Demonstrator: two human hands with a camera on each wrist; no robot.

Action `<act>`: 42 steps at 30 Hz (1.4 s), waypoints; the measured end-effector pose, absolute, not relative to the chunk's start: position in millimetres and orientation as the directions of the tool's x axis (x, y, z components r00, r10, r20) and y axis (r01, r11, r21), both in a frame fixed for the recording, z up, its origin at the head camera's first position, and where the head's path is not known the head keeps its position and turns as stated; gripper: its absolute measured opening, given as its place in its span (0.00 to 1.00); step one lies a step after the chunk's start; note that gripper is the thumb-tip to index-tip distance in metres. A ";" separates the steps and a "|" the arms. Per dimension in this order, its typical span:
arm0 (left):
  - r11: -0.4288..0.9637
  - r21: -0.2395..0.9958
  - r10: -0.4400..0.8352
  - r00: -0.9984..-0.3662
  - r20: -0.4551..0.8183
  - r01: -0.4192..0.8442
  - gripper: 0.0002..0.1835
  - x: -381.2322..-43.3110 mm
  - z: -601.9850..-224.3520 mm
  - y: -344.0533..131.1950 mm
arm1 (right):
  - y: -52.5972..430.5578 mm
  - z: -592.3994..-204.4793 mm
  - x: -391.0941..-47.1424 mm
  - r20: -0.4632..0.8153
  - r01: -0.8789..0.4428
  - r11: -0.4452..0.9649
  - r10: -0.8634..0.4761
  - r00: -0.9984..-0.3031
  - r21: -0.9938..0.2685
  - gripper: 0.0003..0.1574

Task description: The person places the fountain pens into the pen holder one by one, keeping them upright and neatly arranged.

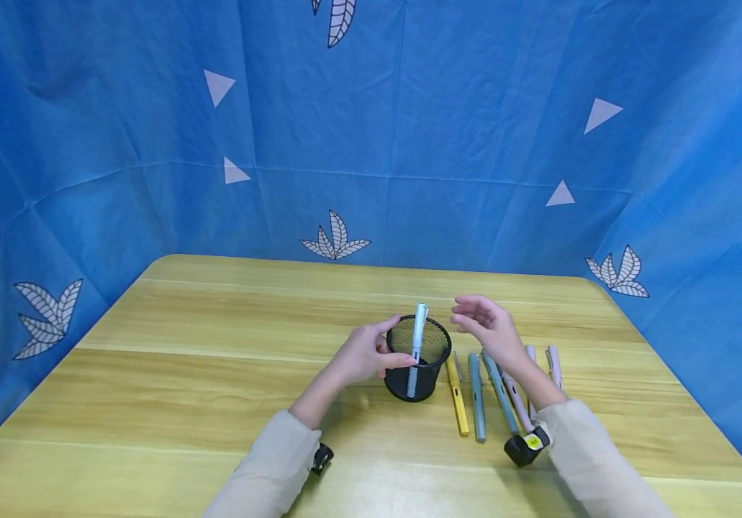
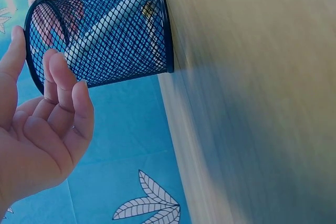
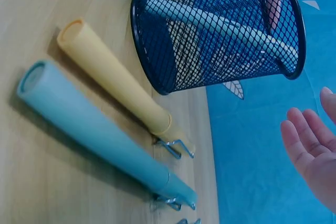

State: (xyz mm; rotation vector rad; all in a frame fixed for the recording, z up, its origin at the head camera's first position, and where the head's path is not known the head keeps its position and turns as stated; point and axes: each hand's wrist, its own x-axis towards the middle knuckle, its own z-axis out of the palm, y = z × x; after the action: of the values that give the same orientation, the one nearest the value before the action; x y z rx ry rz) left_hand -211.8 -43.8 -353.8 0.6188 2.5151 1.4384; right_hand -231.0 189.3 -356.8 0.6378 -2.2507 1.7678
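Note:
A black mesh pen holder (image 1: pixel 417 385) stands upright on the table with one pale blue pen (image 1: pixel 419 331) leaning inside it, cap end above the rim. My left hand (image 1: pixel 367 352) grips the holder from its left side, thumb along the near rim and index finger at the far rim. In the left wrist view, other fingers (image 2: pixel 63 77) of that hand curl close against the mesh. To the right of the holder, my right hand (image 1: pixel 487 327) is raised with loosely bent fingers and holds nothing. Below it lie a yellow pen (image 1: pixel 458 396) and a blue-green pen (image 1: pixel 477 399).
Another blue-green pen (image 1: pixel 500 392) and several lavender pens (image 1: pixel 555 367) lie farther right, partly hidden by the right forearm. The wooden table (image 1: pixel 215 345) reaches back to a blue cloth (image 1: pixel 409 144) with leaf and triangle prints.

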 end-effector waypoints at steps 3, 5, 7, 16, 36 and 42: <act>0.444 0.856 0.440 -0.897 0.048 0.264 0.42 -211.9 -353.7 -43.7 | 193.0 -357.4 -229.2 0.412 -0.447 0.193 -0.196 -0.890 -0.873 0.17; 0.443 0.858 0.439 -0.897 0.046 0.261 0.42 -211.8 -353.8 -43.7 | 195.5 -357.5 -227.6 0.405 -0.440 0.202 -0.193 -0.894 -0.875 0.18; 0.441 0.860 0.439 -0.898 0.044 0.257 0.42 -211.6 -353.9 -43.8 | 197.9 -357.5 -225.9 0.404 -0.439 0.205 -0.193 -0.894 -0.875 0.18; 0.433 0.865 0.441 -0.897 0.043 0.254 0.42 -212.0 -354.5 -44.8 | 210.6 -356.9 -219.3 0.402 -0.440 0.231 -0.194 -0.895 -0.868 0.18; 0.442 0.861 0.443 -0.896 0.036 0.254 0.43 -212.9 -356.2 -44.8 | 237.5 -363.6 -210.5 0.364 -0.407 0.322 -0.188 -0.912 -0.855 0.20; 0.443 0.858 0.449 -0.893 0.037 0.259 0.43 -213.3 -355.8 -44.9 | 246.3 -365.5 -208.9 0.360 -0.402 0.360 -0.180 -0.916 -0.842 0.20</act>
State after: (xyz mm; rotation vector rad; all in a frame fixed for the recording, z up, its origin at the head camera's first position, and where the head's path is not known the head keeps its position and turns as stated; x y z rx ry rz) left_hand -213.3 -44.9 -355.8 0.6204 2.4972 1.4326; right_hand -208.9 246.3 -365.5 0.5241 -2.4138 1.5847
